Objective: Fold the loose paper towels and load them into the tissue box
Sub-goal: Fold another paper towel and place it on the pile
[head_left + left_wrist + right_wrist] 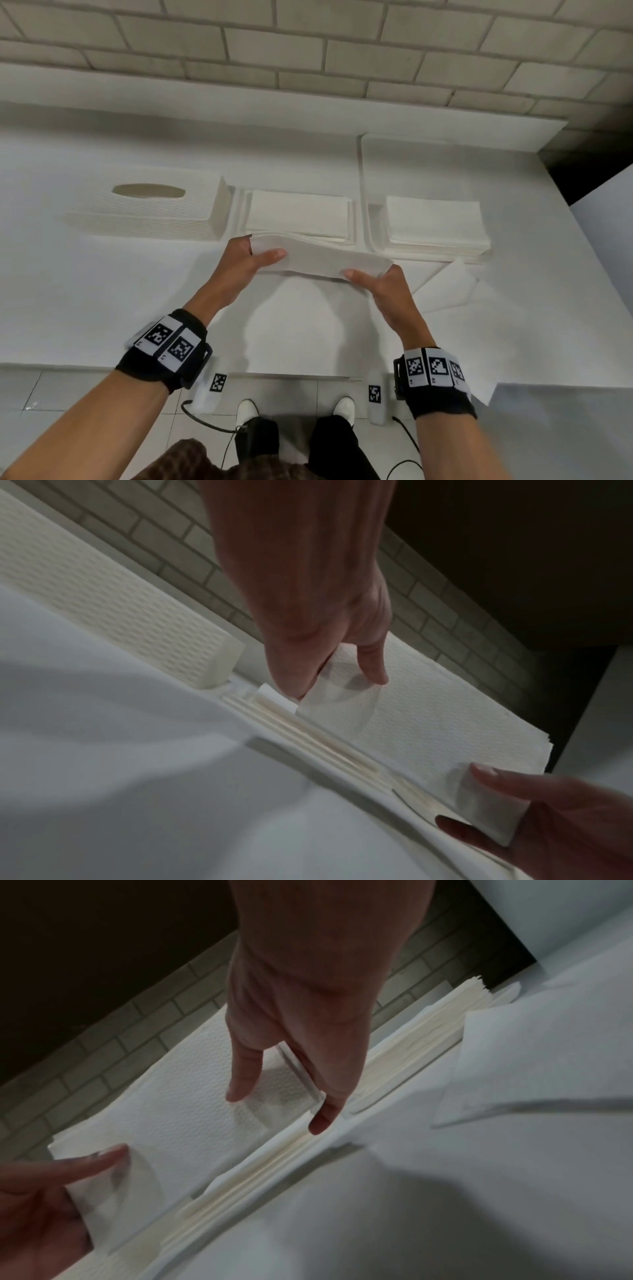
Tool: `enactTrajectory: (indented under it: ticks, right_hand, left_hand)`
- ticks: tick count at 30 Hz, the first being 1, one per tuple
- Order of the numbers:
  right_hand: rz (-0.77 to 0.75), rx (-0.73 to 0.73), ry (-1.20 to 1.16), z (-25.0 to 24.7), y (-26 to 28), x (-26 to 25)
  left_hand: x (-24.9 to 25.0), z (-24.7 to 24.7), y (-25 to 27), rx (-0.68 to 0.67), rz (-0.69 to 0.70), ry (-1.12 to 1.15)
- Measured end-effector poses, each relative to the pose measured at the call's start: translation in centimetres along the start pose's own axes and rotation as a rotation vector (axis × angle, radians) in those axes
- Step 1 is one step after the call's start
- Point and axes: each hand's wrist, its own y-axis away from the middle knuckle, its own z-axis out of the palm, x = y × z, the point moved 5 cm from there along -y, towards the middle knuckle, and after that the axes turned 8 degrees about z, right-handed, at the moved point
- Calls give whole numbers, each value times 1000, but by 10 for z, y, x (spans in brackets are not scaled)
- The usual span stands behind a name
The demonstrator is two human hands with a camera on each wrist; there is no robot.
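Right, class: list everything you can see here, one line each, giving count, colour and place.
tissue box cover: one, white, far left of table, slot up
box base: one, white, beside cover, bearing a stack
folded towel stack: one, white, on base
tray: one, white, right
second towel stack: one, white, on tray
loose paper towels: several, white, near edge
held folded towel: one, white, between hands
wristbands: two, black
left hand: pinches towel's left end
right hand: pinches right end
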Motion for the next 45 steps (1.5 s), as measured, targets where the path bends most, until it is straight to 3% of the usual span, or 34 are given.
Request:
enactTrajectory:
  ticks: [16, 24, 30, 38, 45]
  right_hand:
    - [7, -16, 17, 9, 4, 23]
    - [-22, -25, 46, 10, -2, 22]
    - [-11, -17, 82, 6, -6, 14]
    - [-117, 255, 86, 13, -81, -79]
    - [-88, 338, 319, 33, -119, -80]
  left_hand:
    - [-30, -5, 11, 53, -90, -14]
    - [-29, -7, 11, 34, -52, 3]
    - [-21, -7, 4, 110, -35, -96]
    - [28, -23, -85, 328, -45, -212]
    - [19, -28, -119, 428, -111, -426]
